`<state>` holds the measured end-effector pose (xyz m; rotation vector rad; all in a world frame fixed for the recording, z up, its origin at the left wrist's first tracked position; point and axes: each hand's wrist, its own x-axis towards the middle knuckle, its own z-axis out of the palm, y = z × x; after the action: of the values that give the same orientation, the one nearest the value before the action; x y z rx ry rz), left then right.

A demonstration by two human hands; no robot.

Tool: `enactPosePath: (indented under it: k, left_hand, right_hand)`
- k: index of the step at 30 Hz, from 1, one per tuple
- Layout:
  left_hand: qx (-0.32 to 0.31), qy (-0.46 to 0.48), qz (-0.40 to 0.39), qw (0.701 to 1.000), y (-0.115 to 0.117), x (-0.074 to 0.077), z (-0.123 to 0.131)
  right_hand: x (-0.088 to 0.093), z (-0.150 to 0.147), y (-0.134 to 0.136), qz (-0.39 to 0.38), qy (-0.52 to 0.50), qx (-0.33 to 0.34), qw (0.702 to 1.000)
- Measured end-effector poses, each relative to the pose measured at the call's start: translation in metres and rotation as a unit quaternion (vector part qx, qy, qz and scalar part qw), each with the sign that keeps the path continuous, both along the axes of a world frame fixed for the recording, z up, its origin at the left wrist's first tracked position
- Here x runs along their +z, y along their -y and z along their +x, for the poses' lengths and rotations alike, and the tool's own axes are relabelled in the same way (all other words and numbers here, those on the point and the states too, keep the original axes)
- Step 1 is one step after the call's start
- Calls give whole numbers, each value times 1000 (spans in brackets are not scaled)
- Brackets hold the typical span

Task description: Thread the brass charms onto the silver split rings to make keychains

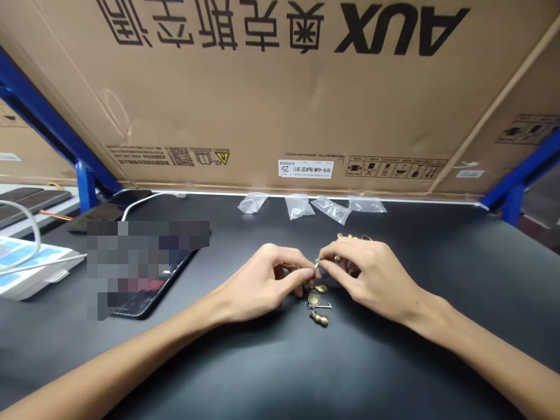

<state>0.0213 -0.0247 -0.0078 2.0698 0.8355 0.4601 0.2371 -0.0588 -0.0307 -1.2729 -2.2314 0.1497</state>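
My left hand and my right hand meet over the dark table, thumb and forefinger of each pinched together. Between their fingertips is a small silvery metal piece; its exact kind is too small to tell. Just below the fingers lie a brass charm with a rounded end, a round brass disc charm, a thin silvery stick-shaped charm and a brass gourd-shaped charm. More small metal pieces show behind my right hand, partly hidden by it.
Several clear plastic bags lie along the table's back edge, against a large cardboard box. At left are a tablet-like device, partly blurred out, a white cable and a white-and-blue box. Blue metal posts flank the table.
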Motion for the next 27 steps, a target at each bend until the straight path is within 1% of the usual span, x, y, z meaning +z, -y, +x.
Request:
enactPosePath:
  k: [9,18,21,23,25,27]
  left_hand:
    - [-20,16,0,1000,0,-4,-1]
    - [41,43,45,997,4,-11,4]
    - [55,36,103,993,1,-14,3]
    - [69,39,156,985,-4,-16,1]
    - [88,41,194,976,-9,-18,-2]
    - [110,45,215,969,-12,-18,-4]
  right_hand:
    - [4,-1,2,-7,-5,9,1000]
    - [-5,-1,-1,24,-29,35,999]
    - [-5,-1,-2,-2,-27,5,1000]
    - [-4,0,-2,-30,1,-11,999]
    - [-2,1,-2,-44,46,16,998]
    - [-2,2,-2,-38,87,73,993]
